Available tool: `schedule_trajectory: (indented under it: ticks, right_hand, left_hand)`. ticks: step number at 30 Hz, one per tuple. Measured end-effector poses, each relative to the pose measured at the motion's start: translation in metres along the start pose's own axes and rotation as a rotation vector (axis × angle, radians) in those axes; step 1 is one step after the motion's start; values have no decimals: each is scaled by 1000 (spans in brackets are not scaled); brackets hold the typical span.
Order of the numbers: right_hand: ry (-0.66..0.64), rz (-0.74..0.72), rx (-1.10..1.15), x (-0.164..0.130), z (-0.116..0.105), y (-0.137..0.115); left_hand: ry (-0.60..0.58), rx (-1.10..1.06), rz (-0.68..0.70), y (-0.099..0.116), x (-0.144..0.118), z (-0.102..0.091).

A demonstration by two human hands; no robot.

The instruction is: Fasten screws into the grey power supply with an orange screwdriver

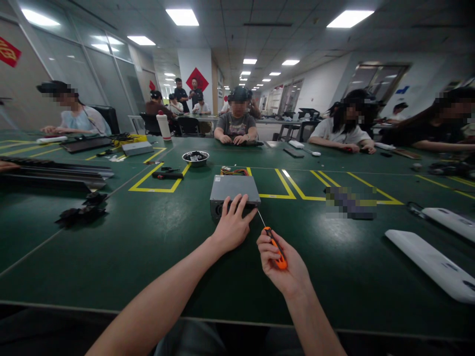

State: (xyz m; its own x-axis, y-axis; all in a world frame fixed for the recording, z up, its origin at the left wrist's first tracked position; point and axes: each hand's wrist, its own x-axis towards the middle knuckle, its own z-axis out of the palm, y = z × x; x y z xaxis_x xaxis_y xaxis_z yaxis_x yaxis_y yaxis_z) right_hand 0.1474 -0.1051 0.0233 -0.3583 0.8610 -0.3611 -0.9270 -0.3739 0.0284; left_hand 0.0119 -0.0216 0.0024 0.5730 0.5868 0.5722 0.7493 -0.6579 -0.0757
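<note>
My left hand lies flat on the near top edge of the grey power supply unit, fingers spread and loose, gripping nothing, just pressing on the case. The unit sits on the green table, straight ahead of me, with coloured wires bunched at its far side. My right hand is clenched around the orange handle of a screwdriver; its thin shaft points up-left to the unit's near right corner. A metal bowl stands farther back.
</note>
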Motion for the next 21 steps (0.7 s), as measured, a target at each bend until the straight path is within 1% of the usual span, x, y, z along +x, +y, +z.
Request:
schedule_trajectory:
  ticks: [4, 12, 16, 21]
  right_hand:
    - [-25, 20, 13, 0, -4, -1]
    - [-14, 19, -16, -6, -5, 1]
    - [-5, -43, -64, -11, -9, 3]
    - [40, -119, -138, -17, -20, 9]
  left_hand:
    - [0, -3, -9, 0, 0, -1]
    - [-3, -18, -21, 0, 0, 2]
    - [0, -34, -24, 0, 0, 0]
    - [-23, -75, -19, -1, -1, -4]
